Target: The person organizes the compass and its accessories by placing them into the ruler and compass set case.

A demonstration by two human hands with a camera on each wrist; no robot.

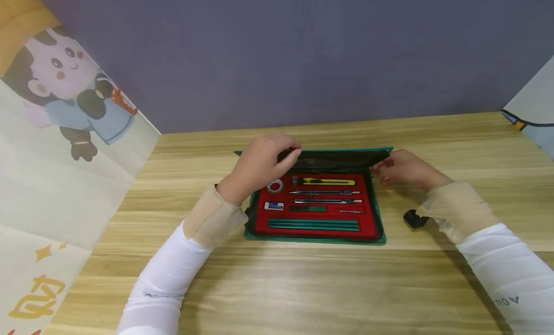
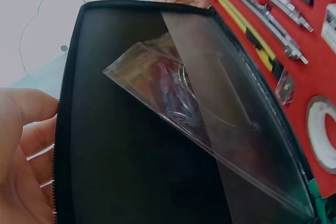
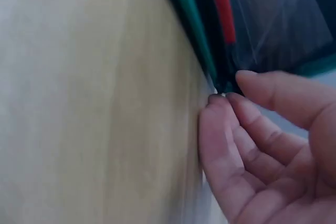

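A green zip case (image 1: pixel 314 241) of drawing tools lies on the table, its black-lined lid (image 1: pixel 342 158) partly raised at the back. Its red tray (image 1: pixel 311 212) holds a yellow utility knife (image 1: pixel 329 181), two metal compasses (image 1: pixel 324 192), a white ring (image 1: pixel 274 186), an eraser (image 1: pixel 273 206) and several green pencils (image 1: pixel 313 224). My left hand (image 1: pixel 270 157) grips the lid's zippered edge at the left. At the back right corner, my right hand (image 1: pixel 400 169) pinches the zipper (image 3: pixel 223 92) between thumb and fingertips. Inside the lid sits a clear plastic pocket (image 2: pixel 173 98).
The wooden table (image 1: pixel 303 287) runs back to a grey-blue panel (image 1: pixel 303 60). A small black object (image 1: pixel 415 219) is by the right wrist, right of the case. A white wall with cartoon pictures (image 1: pixel 47 133) borders the left side.
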